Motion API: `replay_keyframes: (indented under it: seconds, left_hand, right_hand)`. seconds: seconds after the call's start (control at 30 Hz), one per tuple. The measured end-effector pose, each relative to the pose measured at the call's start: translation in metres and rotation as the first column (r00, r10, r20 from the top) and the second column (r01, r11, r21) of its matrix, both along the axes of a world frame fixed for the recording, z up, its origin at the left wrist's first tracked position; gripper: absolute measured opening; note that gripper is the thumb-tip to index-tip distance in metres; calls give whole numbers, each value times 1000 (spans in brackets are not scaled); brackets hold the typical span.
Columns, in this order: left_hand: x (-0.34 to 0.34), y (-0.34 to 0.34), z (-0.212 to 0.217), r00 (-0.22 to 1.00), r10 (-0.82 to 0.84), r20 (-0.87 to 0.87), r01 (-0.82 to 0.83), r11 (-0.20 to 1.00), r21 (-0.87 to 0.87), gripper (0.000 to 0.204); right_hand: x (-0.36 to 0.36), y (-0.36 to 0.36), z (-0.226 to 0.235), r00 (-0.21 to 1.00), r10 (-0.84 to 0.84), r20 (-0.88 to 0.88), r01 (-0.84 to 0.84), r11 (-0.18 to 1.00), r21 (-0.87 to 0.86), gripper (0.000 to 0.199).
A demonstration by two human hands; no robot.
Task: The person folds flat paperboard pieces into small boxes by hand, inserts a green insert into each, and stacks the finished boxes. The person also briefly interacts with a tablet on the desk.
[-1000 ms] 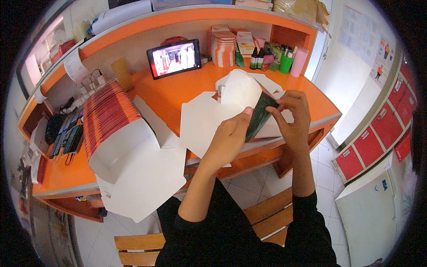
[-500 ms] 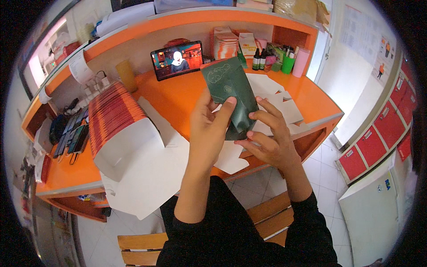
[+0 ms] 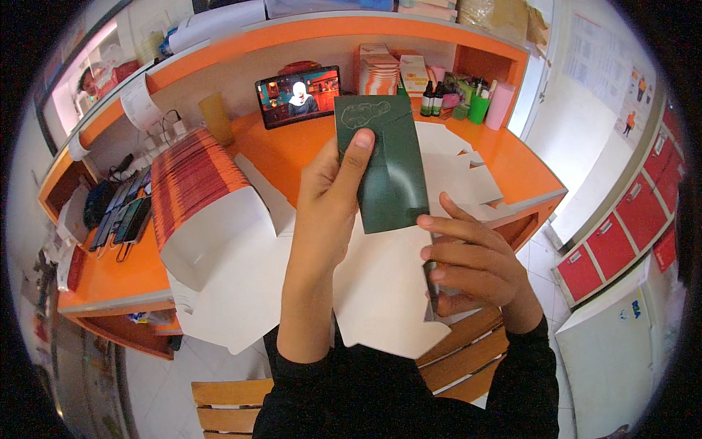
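Observation:
A dark green cardboard panel [image 3: 391,172], with a line drawing near its top, stands tilted up in front of me. My left hand [image 3: 329,197] pinches it at the left side, thumb flat on the green face and fingers behind. Below the panel's lower edge spreads a white cardboard sheet [image 3: 387,293] with cut flaps, which seems to belong to the same carton. My right hand [image 3: 479,260] is at the right side with fingers apart; its fingertips are at the edge of the panel and sheet, the thumb off it. A dark strip shows behind those fingers.
A row of nested red-and-orange cartons [image 3: 201,186] with white insides lies on the orange desk [image 3: 270,164] at left. Behind stand a tablet [image 3: 298,96], a yellow cup [image 3: 216,119], small bottles [image 3: 433,100] and a green cup [image 3: 479,108]. White cardboard blanks [image 3: 461,172] lie at right.
The green panel has turned more upright and looks flatter. My left thumb has shifted up on it. My right hand has moved right and down, spreading its fingers, and the white sheet now hangs below.

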State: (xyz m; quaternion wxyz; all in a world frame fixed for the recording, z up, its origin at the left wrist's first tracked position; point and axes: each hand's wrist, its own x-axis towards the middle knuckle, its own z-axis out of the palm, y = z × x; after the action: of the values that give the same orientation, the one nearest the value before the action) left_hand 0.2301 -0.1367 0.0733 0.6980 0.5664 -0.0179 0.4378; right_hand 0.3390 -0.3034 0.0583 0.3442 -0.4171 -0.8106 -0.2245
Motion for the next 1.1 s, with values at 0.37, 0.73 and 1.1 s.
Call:
replay_keyframes:
  seconds: [0.37, 0.73, 1.1]
  left_hand:
    - [1, -37, -4, 999, -40, -1, 40, 979, 199, 28]
    - [-5, -81, 8, 960, -86, 266, -94, 795, 599, 37]
    - [-23, -100, -25, 956, 166, 243, -291, 415, 862, 54]
  right_hand:
    - [24, 18, -4, 958, -240, -156, 283, 879, 384, 44]
    - [31, -32, -55, 785, -375, -493, 602, 648, 467, 36]
    - [-59, 2, -20, 419, 49, -907, 687, 635, 352, 84]
